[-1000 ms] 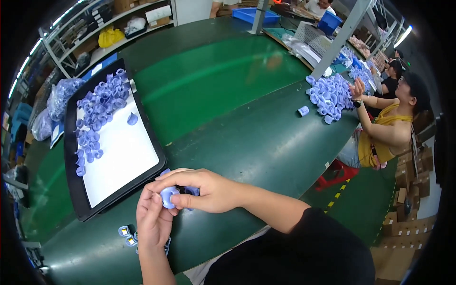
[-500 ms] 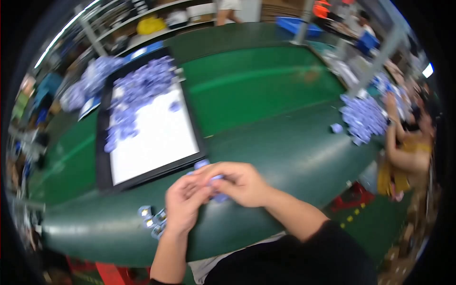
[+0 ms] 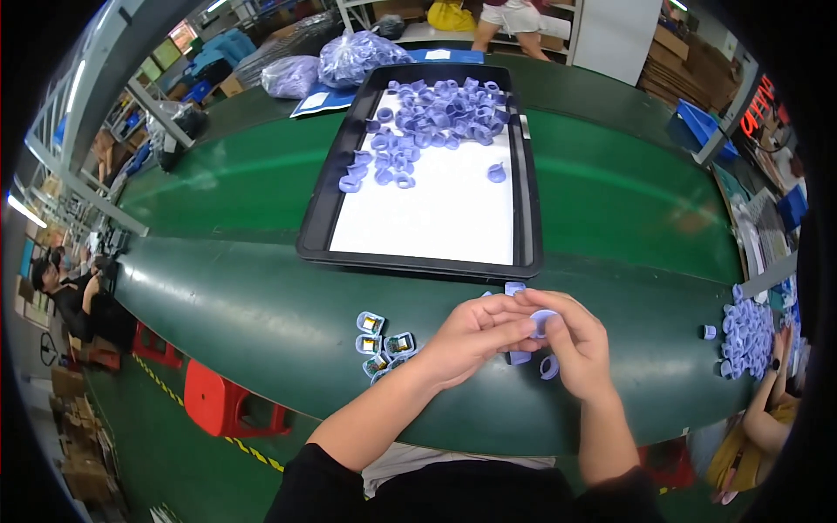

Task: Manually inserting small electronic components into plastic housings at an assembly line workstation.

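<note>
Both hands meet over the near part of the green work surface. A light purple plastic ring-shaped piece (image 3: 542, 323) is pinched between my left hand (image 3: 471, 342) and my right hand (image 3: 579, 350), its round opening partly showing. The fingers of both hands are closed around it and hide part of it. Beneath and beside the hands lie a few more purple pieces, among them a purple ring (image 3: 549, 367) next to my right hand. Left of my left hand sit several small light-blue housings (image 3: 370, 323) with electronic parts inside; my left forearm is close to them.
Beyond my hands lies a black tray (image 3: 418, 261) with a white bottom, holding many purple pieces (image 3: 445, 113). Bagged purple pieces (image 3: 362, 59) stand behind it. At right, a purple heap (image 3: 746, 336) lies near another person's hand (image 3: 780, 349). A red stool (image 3: 214, 397) stands below left.
The view has swung left, so the tray now sits mid-picture and my hands farther right. My fingers have shifted, and the held ring's opening now shows more plainly.
</note>
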A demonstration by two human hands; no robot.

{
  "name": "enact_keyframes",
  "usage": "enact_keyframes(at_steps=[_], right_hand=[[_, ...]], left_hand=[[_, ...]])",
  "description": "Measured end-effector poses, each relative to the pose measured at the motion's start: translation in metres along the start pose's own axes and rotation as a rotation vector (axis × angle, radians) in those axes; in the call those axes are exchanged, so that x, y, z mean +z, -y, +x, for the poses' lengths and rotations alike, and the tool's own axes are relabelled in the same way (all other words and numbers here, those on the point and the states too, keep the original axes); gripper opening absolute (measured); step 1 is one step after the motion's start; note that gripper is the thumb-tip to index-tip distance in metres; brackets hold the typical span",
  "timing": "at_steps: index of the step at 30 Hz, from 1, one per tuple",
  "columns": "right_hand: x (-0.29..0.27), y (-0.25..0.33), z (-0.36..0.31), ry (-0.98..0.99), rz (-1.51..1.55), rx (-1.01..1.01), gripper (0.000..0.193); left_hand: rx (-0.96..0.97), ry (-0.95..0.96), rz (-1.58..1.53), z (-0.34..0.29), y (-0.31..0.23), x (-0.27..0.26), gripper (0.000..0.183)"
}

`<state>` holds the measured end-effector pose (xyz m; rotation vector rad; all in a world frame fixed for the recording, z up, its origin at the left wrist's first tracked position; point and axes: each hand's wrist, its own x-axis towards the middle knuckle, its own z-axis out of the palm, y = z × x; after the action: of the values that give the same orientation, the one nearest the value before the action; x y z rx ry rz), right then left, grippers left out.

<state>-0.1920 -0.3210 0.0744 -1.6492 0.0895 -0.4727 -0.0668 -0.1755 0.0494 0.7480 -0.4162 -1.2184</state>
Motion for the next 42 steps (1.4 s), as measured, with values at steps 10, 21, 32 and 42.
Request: enact_keyframes(at_steps=[10, 21, 32, 42], right_hand=[[0.002, -0.006, 0.001, -0.135, -0.324, -0.149, 0.02], [-0.001, -0.006, -0.004, -0.072, -0.152, -0.059, 0.026], [-0.005, -0.003, 0.002, -0.119, 0.086, -0.072, 0.023], [0.001, -0.016, -0.003, -0.099, 0.272, 0.11, 0.019]], left_hand=[[-0.118, 0.023, -0.012, 0.003, 0.002, -0.005, 0.028], [-0.085, 0.054, -0.024, 0.003, 0.004, -0.006, 0.029], [0.017, -0.056, 0.157, 0.004, -0.005, -0.001, 0.022], [0.029, -0.025, 0.282, -0.002, -0.008, 0.014, 0.029]])
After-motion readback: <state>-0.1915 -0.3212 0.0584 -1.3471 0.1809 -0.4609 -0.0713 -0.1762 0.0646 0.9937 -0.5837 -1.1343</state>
